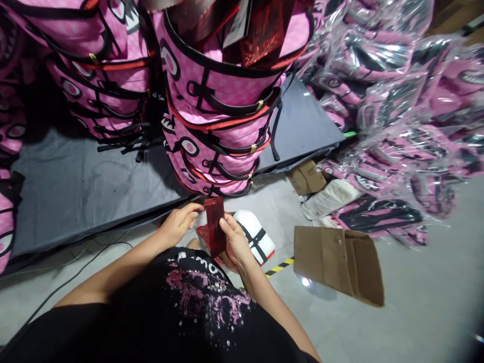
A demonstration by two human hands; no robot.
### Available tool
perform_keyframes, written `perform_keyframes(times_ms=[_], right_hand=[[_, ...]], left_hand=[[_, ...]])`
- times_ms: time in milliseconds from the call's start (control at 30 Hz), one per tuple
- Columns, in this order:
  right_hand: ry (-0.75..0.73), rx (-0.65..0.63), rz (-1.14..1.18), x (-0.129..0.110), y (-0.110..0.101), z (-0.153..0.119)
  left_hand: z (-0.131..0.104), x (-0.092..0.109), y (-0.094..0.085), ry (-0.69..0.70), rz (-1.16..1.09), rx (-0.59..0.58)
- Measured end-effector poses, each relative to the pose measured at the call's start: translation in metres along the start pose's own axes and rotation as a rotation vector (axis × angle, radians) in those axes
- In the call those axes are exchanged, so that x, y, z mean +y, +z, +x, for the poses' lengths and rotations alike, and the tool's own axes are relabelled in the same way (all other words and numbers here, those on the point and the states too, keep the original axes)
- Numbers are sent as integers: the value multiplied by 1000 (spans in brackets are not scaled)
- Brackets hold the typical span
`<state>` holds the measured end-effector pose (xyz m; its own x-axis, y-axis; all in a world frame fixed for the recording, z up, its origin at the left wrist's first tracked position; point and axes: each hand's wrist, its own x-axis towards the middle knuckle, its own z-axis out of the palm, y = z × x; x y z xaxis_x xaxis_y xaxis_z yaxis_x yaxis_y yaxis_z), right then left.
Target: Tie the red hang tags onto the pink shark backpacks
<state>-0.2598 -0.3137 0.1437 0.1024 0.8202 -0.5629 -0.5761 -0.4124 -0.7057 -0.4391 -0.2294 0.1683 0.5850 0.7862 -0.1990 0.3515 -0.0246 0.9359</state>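
Observation:
In front of my body, my right hand [235,241] grips a dark red, see-through flat tag [215,229], thumb on its face near the right edge. My left hand [180,226] is beside the tag's upper left corner, fingers pinched together; whatever may be between the fingertips is too small to make out. Just beyond both hands rises a stack of pink checked backpacks [227,108] with black straps and red trim. Inside the top one are shiny red tags [266,38] and a dark label.
More pink backpacks [109,85] stand stacked on the grey-covered table [86,186]. Plastic-wrapped pink bags [393,116] are heaped at the right. An open cardboard box [325,254] and a white item with black straps [255,234] are on the floor. A cable [71,277] runs at the left.

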Motion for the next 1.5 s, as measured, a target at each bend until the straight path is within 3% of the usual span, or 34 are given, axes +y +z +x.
perform_keyframes(times_ms=[133,267,400,667,800,1067,1167,1300,1367,1500], right_hand=[[23,5,-31,-6,-6,-5],[-13,22,-47,-8,-10,-9],[-29,69,-61,-3,-13,-10],[-113,94,-151,-3,-13,-9],[-209,122,-310,-6,-6,-10],[-405,58,-634,6,1,-4],[-444,66,-693,12,7,-2],[-466,74,-729,13,20,-2],[-466,81,-724,9,29,0],[-333,21,-603,-7,39,7]], left_hand=[[1,-6,6,-37,-201,16],[1,-9,8,-78,-442,-50],[0,-7,10,-50,-434,-54],[1,-12,16,-161,-419,-8],[0,-7,16,-184,-349,-3],[-12,-9,15,-298,-593,62],[-18,-13,9,-258,-476,80],[-20,-15,6,-144,-133,192],[-20,-15,6,-102,-40,182],[-19,-14,0,-181,-195,66]])
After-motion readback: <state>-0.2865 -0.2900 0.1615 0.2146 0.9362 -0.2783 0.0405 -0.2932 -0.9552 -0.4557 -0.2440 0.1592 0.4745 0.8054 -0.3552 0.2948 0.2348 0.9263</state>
